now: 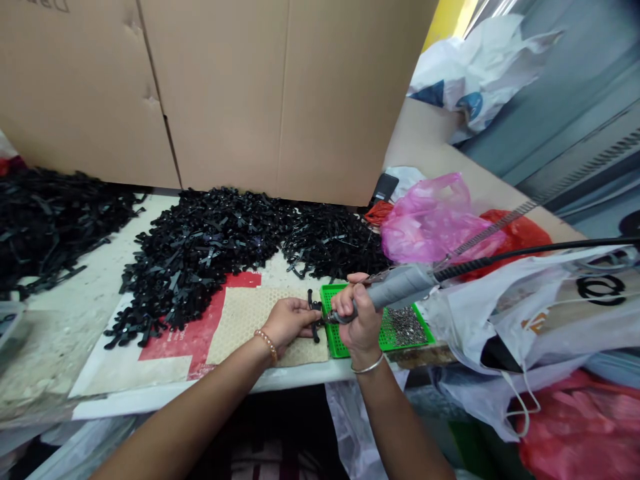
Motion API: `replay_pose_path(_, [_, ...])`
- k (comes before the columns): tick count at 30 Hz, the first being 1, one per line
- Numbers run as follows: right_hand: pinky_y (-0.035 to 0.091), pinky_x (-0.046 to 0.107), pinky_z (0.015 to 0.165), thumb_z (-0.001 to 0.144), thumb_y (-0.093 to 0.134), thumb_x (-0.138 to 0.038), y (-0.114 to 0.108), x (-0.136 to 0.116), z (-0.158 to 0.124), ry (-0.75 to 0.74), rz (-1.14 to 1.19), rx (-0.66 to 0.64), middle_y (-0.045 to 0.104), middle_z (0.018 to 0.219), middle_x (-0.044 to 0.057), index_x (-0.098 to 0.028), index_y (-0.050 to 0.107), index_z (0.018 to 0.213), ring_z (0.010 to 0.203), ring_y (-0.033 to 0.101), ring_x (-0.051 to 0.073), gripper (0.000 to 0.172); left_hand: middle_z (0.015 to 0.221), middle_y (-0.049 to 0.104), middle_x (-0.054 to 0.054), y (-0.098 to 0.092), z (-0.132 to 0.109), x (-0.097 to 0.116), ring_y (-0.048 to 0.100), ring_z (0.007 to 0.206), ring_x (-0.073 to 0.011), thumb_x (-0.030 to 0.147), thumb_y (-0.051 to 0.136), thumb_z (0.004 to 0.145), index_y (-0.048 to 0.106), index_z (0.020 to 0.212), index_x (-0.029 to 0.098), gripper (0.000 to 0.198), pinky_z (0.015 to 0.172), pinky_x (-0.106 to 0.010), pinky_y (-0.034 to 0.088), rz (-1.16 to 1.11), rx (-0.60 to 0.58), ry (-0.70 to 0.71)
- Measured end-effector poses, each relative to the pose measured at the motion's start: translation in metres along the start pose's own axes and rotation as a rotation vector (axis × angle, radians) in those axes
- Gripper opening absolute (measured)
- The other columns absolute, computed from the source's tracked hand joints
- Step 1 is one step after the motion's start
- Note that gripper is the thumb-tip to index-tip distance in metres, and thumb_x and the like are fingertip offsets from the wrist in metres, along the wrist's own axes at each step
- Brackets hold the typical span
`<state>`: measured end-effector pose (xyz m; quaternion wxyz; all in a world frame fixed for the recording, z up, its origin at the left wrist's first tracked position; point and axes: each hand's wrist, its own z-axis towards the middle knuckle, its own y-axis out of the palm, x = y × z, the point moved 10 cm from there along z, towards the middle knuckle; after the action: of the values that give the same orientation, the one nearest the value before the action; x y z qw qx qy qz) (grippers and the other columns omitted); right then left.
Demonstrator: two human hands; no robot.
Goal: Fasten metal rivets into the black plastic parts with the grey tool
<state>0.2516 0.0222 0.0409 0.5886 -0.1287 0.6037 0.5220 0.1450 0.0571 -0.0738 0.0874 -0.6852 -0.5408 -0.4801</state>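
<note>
My right hand (356, 313) grips a grey powered screwdriver (400, 285) whose black cable runs off to the right. Its tip points left onto a small black plastic part (315, 313). My left hand (289, 322) pinches that part and holds it down on a beige mesh mat (245, 317). A green tray (381, 337) with a heap of small metal screws (406, 325) lies just under and right of my right hand.
Large piles of black plastic parts (200, 250) cover the table behind the mat, with more at far left (45, 220). A cardboard wall (225, 93) stands behind. Pink (430, 220), red (520, 233) and white plastic bags (540, 313) crowd the right side.
</note>
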Motion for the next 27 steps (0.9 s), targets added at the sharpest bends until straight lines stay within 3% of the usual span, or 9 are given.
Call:
replay_pose_path(8, [0.033,0.022,0.043,0.075,0.069,-0.043,0.0027,-0.0029,-0.0012,0.017,-0.050,0.028,0.036,0.045,-0.010,-0.021,0.054,0.086,0.039,0.032,0.009,0.029,0.059,0.058,0.000,-0.0002,0.0007,-0.0004,0.054,0.053,-0.0088,0.025,0.088,0.052,0.057,0.061,0.011,0.035,0.049,-0.021,0.050,0.007,-0.011,0.012])
replay_pose_path(27, [0.033,0.022,0.045,0.083,0.064,-0.037,0.0044,0.0016,-0.0066,-0.011,-0.095,-0.036,0.036,0.049,-0.010,-0.022,0.053,0.090,0.041,0.033,0.009,0.020,0.061,0.062,-0.002,-0.0003,0.0012,-0.0022,0.059,0.056,-0.0114,0.029,0.088,0.054,0.058,0.062,0.011,0.036,0.051,-0.022,0.053,0.019,-0.011,0.007])
